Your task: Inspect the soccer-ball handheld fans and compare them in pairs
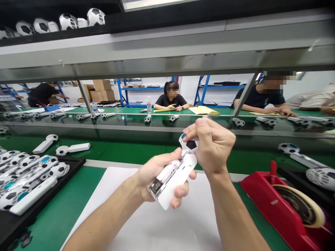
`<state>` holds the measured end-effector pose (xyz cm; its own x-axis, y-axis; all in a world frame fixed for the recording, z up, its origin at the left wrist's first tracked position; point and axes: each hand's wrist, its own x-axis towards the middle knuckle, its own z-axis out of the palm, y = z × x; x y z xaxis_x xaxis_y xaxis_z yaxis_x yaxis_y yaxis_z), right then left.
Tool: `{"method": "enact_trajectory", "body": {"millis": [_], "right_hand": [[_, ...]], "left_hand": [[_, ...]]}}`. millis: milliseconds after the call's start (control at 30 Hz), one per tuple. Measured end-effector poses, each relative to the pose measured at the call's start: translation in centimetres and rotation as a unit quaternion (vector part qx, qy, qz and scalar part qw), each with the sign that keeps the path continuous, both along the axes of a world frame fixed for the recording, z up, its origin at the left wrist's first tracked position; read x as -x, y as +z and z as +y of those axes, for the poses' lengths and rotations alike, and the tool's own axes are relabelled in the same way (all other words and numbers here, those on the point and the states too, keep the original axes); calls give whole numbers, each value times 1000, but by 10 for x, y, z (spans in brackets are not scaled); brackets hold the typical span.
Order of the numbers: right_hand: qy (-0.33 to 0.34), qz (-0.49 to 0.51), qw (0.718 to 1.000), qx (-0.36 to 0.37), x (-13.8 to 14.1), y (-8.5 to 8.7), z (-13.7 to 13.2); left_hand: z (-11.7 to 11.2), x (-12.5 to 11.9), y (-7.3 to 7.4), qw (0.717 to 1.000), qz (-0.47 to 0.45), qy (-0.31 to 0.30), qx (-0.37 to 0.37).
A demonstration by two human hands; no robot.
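Note:
My left hand is wrapped round the white handle of a small handheld device with a soccer-ball head. One end of the handle shows a dark circuit part under a clear edge. Up at the ball head, white with black patches and a bit of blue, my right hand has its fingers closed over the top and side. The right fingertips partly hide the head. Both hands hold the device tilted above a white sheet.
To the left, a black tray holds several similar soccer-ball devices. A red tape dispenser stands at the right, beside another dark tray. Ahead, more devices lie along a green conveyor under a metal shelf. Several people sit or stand beyond it.

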<state>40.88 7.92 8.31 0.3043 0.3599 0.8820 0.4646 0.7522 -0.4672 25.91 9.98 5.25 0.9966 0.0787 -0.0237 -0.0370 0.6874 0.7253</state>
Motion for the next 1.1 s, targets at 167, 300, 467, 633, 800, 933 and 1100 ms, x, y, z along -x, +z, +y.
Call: {"method": "enact_trajectory", "body": {"millis": [167,300,467,633,800,933,1100], "right_hand": [[12,-3,1000,-3,-1,-1,3],[46,13,999,-17,1,-4,9],[68,-60,996,-2,3,-5,15],[177,-79,958,211,0,-7,17],[292,-187,870,349,7,-18,23],[303,-121,906,270,26,-31,34],[291,130,911,260,38,-26,38]], "left_hand": [[-4,-2,4,999,-15,19,37],[-7,-4,6,994,15,106,3],[-3,-9,3,939,17,319,-129],[13,-6,0,747,-8,591,-304],[26,7,0,651,-15,656,-383],[22,14,3,565,46,603,-561],[5,35,25,571,66,474,-667]]}}
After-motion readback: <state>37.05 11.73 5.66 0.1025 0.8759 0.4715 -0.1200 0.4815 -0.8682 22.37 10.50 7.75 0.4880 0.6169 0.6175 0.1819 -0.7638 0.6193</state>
